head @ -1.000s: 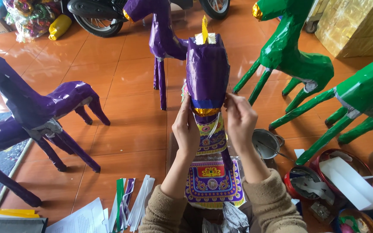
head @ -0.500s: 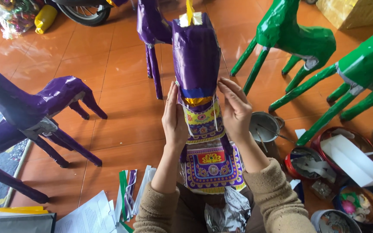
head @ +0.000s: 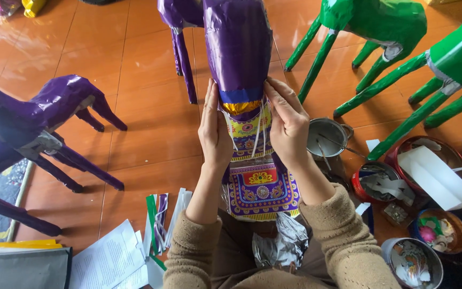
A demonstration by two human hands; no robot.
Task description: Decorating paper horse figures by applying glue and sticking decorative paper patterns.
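Pressing flat, left hand [head: 215,128] lies fingers together on one side of the purple paper horse [head: 239,48]; right hand [head: 289,120], fingers spread, presses the other side at 3 o'clock. Horse stands on the floor just ahead of the person. Patterned paper trim [head: 258,179] hangs below, already on; gold band [head: 240,107] looks part-smoothed. Small metal pot [head: 324,140] at 3 o'clock, green horses [head: 380,21] at 1.

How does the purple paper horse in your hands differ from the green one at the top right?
The purple horse carries a patterned, multicoloured cloth panel; the green horse shows none. Both hands, left and right, press the purple horse's sides, while the green horse stands untouched on the floor. Both are wrapped in glossy paper.
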